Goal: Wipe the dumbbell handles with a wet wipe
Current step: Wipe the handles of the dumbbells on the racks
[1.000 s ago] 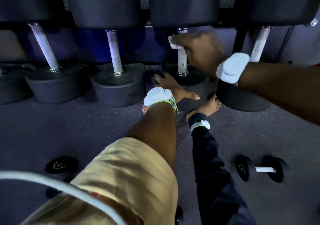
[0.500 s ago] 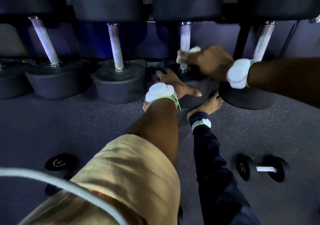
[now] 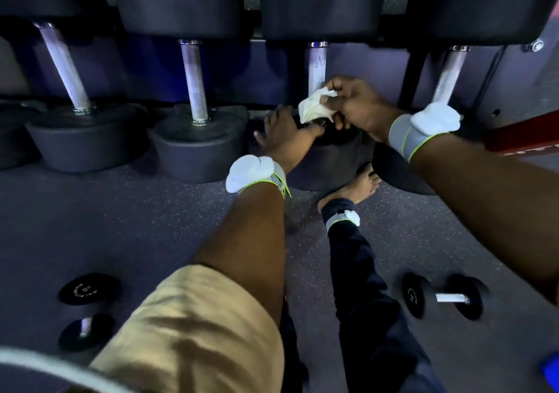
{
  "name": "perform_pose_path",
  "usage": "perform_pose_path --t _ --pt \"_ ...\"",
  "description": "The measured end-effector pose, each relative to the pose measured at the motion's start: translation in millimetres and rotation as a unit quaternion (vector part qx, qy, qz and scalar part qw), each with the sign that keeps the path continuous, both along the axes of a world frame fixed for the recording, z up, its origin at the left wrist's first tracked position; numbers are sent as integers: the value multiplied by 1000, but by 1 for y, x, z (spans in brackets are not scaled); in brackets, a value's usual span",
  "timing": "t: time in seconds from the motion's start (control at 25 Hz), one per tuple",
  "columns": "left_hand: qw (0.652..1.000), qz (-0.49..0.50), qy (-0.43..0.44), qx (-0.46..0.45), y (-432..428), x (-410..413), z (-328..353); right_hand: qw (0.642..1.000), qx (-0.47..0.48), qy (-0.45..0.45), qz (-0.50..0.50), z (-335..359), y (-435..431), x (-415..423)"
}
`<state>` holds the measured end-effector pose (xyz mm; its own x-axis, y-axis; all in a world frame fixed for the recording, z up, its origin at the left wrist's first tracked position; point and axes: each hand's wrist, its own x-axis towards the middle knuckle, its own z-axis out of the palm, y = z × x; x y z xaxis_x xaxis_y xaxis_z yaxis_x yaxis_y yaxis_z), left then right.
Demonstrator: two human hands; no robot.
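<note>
Several large black dumbbells stand in a row with steel handles. My right hand (image 3: 355,103) pinches a crumpled white wet wipe (image 3: 314,105) at the low end of the third dumbbell's handle (image 3: 317,65). My left hand (image 3: 284,130) lies spread on the lower head (image 3: 326,159) of that same dumbbell, fingers extended. Other handles stand further left (image 3: 193,81), at far left (image 3: 65,65), and to the right (image 3: 449,74).
A small dumbbell (image 3: 443,297) lies on the floor at right and another small one (image 3: 86,311) at lower left. My bare foot (image 3: 360,185) rests by the third dumbbell's head. A red frame edge (image 3: 523,133) shows at far right.
My right hand slid the wipe down the third handle from near its top to its lower end. My left hand stayed on the lower head.
</note>
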<state>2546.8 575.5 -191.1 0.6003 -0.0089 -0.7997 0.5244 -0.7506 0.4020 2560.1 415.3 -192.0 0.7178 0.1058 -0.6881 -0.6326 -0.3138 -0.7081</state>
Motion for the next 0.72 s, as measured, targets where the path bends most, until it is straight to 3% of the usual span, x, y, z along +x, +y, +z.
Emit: perform_pose_path --t 0.12,0.36,0.56,0.64,0.72 --pt "990 97 -60 -87 -1 17 1 999 -17 -6 -41 -3 9 -2" --pt "983 60 -151 -84 5 18 -2 995 5 19 -94 -7 5 -8" --pt "973 92 -187 -101 8 13 -3 954 -205 -67 -208 2 25 -21" --pt "969 92 -194 -124 6 16 -1 957 -203 -18 -207 6 39 -25" --pt "966 83 -197 -143 4 18 3 968 -123 34 -216 5 47 -24"
